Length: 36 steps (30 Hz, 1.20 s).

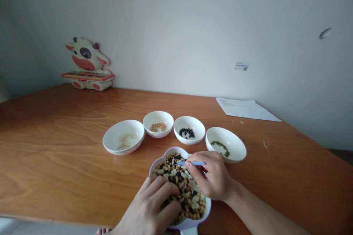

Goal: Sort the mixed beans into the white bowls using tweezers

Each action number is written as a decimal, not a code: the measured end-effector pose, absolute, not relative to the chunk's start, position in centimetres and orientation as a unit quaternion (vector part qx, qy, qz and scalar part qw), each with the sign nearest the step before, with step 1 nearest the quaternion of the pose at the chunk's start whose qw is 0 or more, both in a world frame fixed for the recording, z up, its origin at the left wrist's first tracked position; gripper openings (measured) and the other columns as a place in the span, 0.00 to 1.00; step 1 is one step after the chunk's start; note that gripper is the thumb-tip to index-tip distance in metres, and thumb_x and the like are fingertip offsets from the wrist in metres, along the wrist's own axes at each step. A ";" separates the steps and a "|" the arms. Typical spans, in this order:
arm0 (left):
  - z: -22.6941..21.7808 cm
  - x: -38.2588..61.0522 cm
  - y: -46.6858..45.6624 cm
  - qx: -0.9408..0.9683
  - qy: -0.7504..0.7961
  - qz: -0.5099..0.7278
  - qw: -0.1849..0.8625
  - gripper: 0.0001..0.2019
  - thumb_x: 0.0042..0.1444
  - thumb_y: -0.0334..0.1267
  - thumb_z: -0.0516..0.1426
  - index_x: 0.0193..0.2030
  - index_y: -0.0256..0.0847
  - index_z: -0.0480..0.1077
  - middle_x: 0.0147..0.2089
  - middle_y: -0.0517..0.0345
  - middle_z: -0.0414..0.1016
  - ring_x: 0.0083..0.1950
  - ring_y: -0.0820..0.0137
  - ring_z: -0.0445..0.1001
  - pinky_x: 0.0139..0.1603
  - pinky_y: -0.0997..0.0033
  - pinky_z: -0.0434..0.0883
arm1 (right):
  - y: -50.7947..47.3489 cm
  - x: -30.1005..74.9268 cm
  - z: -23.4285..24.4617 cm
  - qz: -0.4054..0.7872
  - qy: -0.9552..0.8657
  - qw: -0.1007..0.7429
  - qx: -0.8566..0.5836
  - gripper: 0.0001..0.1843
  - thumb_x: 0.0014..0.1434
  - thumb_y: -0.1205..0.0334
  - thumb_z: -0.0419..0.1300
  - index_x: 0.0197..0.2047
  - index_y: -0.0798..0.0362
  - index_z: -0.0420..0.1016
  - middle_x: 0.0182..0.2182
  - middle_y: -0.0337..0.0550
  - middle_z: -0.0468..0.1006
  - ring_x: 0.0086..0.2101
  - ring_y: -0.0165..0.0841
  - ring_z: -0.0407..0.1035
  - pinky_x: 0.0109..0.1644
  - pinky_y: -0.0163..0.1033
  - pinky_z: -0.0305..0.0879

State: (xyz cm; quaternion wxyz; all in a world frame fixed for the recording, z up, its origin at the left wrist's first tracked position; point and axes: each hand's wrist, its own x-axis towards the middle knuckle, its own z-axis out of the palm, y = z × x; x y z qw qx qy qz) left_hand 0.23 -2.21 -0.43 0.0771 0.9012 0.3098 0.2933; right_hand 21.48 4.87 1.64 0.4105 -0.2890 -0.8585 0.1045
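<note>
My right hand (212,176) pinches blue tweezers (197,163), their tips pointing left over the mixed beans and seeds (183,183). These fill a scalloped white dish (208,211) with a handle at its near end. My left hand (156,202) rests over the dish's left side, its fingers bent down to the beans, with a gap between thumb and forefinger. Beyond the dish, four white bowls stand in an arc: a bowl of pale flat seeds (110,140), a bowl of yellow beans (147,119), a bowl of black beans (198,125) and a bowl of green beans (237,150).
On the wooden table (68,161), a cow-shaped toy keyboard (87,68) stands at the back left against the wall. White paper sheets (246,109) lie at the back right. The table's near edge shows at lower left.
</note>
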 end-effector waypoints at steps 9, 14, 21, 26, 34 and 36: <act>-0.5 0.2 -2.5 0.904 0.314 0.280 0.079 0.24 0.72 0.53 0.42 0.38 0.40 0.70 0.44 0.53 0.74 0.43 0.63 0.69 0.46 0.62 0.69 | 4.8 21.4 1.6 0.096 -0.863 0.400 -0.295 0.12 0.62 0.65 0.54 0.27 0.53 0.69 0.20 0.39 0.73 0.22 0.31 0.68 0.28 0.36 0.59; -0.6 0.2 -2.5 0.901 0.317 0.286 0.080 0.22 0.71 0.53 0.46 0.38 0.40 0.70 0.44 0.53 0.74 0.43 0.63 0.69 0.46 0.61 0.69 | 4.8 21.5 1.6 0.099 -0.863 0.398 -0.295 0.11 0.62 0.65 0.55 0.27 0.53 0.69 0.20 0.40 0.74 0.23 0.31 0.69 0.28 0.36 0.59; -0.5 0.2 -2.3 0.901 0.319 0.285 0.068 0.17 0.68 0.51 0.53 0.38 0.40 0.71 0.44 0.56 0.74 0.42 0.65 0.69 0.45 0.64 0.69 | 4.8 21.4 1.7 0.103 -0.862 0.402 -0.293 0.12 0.62 0.65 0.54 0.26 0.52 0.69 0.20 0.39 0.73 0.22 0.31 0.68 0.28 0.36 0.59; -0.4 0.2 -2.4 0.901 0.315 0.289 0.078 0.18 0.70 0.51 0.50 0.38 0.40 0.71 0.44 0.54 0.74 0.42 0.64 0.69 0.45 0.62 0.70 | 4.9 21.4 1.6 0.104 -0.859 0.405 -0.294 0.12 0.63 0.65 0.54 0.27 0.53 0.70 0.20 0.40 0.74 0.22 0.31 0.69 0.28 0.36 0.61; -0.4 0.3 -2.3 0.901 0.316 0.288 0.074 0.17 0.69 0.50 0.52 0.37 0.40 0.71 0.44 0.54 0.74 0.42 0.64 0.69 0.45 0.62 0.70 | 4.8 21.4 1.6 0.089 -0.860 0.417 -0.281 0.10 0.63 0.66 0.55 0.30 0.53 0.72 0.22 0.40 0.77 0.23 0.32 0.71 0.28 0.36 0.63; -0.5 0.3 -2.3 0.901 0.315 0.289 0.070 0.14 0.67 0.48 0.55 0.37 0.40 0.71 0.44 0.54 0.74 0.43 0.65 0.69 0.45 0.63 0.71 | 4.8 21.4 1.6 0.084 -0.859 0.425 -0.272 0.09 0.62 0.67 0.55 0.31 0.53 0.73 0.23 0.41 0.78 0.23 0.32 0.72 0.28 0.36 0.64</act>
